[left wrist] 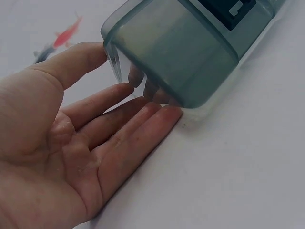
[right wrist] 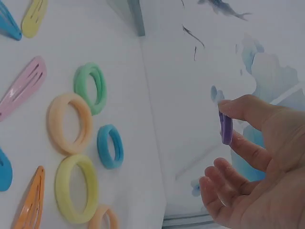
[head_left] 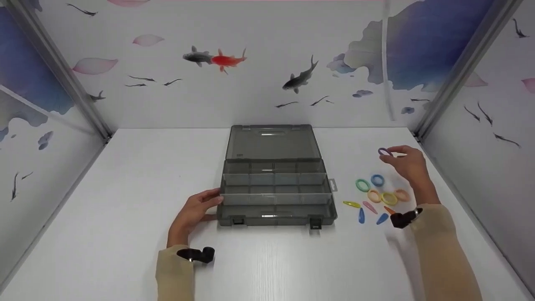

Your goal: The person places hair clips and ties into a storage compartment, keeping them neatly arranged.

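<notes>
A grey translucent compartment box (head_left: 273,209) stands on the table with its lid (head_left: 271,142) folded back. My left hand (head_left: 196,211) rests at the box's left side, its thumb at the top rim and its fairly straight fingertips (left wrist: 167,114) against the wall. Between thumb and index finger, my right hand (head_left: 407,163) pinches a purple hair tie (right wrist: 226,126), raised at the right; the other fingers are loosely bent. Below that hand lie hair ties, among them a green one (head_left: 363,185), a blue one (head_left: 377,180) and a yellow one (head_left: 389,198).
Several snap hair clips lie just right of the box, including a yellow clip (head_left: 351,204), a pink clip (head_left: 370,207) and an orange clip (right wrist: 31,200). Printed panels enclose the table (head_left: 104,200) at the back (head_left: 259,96) and both sides. A latch (head_left: 315,223) juts from the box's front.
</notes>
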A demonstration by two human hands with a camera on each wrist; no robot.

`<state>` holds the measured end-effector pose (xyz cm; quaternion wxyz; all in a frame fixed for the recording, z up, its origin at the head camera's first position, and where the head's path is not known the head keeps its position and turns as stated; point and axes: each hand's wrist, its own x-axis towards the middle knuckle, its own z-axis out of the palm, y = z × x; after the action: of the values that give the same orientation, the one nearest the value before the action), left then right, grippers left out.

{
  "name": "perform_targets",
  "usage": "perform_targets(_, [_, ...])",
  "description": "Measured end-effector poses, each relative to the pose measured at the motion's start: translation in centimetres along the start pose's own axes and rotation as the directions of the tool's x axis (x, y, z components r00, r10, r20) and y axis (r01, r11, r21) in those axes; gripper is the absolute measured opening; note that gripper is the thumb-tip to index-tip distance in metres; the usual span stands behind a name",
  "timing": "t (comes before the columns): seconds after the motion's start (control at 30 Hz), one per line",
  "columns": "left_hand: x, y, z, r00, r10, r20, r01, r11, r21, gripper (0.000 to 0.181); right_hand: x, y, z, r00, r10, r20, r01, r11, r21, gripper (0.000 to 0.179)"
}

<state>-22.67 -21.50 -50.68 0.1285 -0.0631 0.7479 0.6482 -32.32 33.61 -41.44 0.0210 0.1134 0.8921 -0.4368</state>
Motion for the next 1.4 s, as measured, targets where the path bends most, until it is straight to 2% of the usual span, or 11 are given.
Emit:
perform_targets(0.27, [0.2,-0.1,0.0,1.0,0.003,-0.021,-0.003,1.0,-0.006,0.062,-0.4,-3.0,1.2,0.996,-0.091,0.01,0.091,0.996,0.013,0.062])
perform_targets(0.43, [0.1,-0.3,0.2,1.0,0.008,-0.016,-0.008,1.0,-0.006,0.063,-0.8,-4.6,2.5,0.989,-0.148,0.028,0.149,0.988,-0.039,0.053])
perform_targets(0.6, [0.0,-0.3,0.2,1.0,0.01,-0.029,-0.01,1.0,0.007,0.065,-1.0,-7.0,4.6,0.978,-0.204,0.044,0.207,0.975,-0.084,0.044])
perform_targets(0.77, [0.1,-0.3,0.1,0.999,0.008,-0.032,-0.008,1.0,0.01,0.063,-1.3,-9.2,7.1,0.953,-0.286,0.096,0.294,0.952,-0.089,0.04])
perform_targets(0.87, [0.1,-0.3,0.1,1.0,0.013,-0.024,-0.013,1.0,-0.005,0.061,-1.4,-10.5,8.4,0.937,-0.336,0.097,0.345,0.932,-0.108,0.037])
perform_targets(1.03, [-0.2,-0.3,0.3,0.999,0.02,-0.025,-0.021,1.0,-0.022,0.059,-1.5,-12.8,10.0,0.899,-0.421,0.116,0.434,0.893,-0.123,0.036])
perform_targets(1.27, [0.0,-0.4,0.2,0.999,0.013,-0.036,-0.013,1.0,-0.008,0.06,-1.6,-15.3,12.4,0.859,-0.477,0.188,0.498,0.863,-0.089,0.037])
perform_targets(1.4, [0.0,-0.3,0.1,1.0,0.013,-0.025,-0.013,1.0,-0.001,0.06,-1.7,-16.2,14.0,0.845,-0.484,0.226,0.509,0.858,-0.064,0.037])
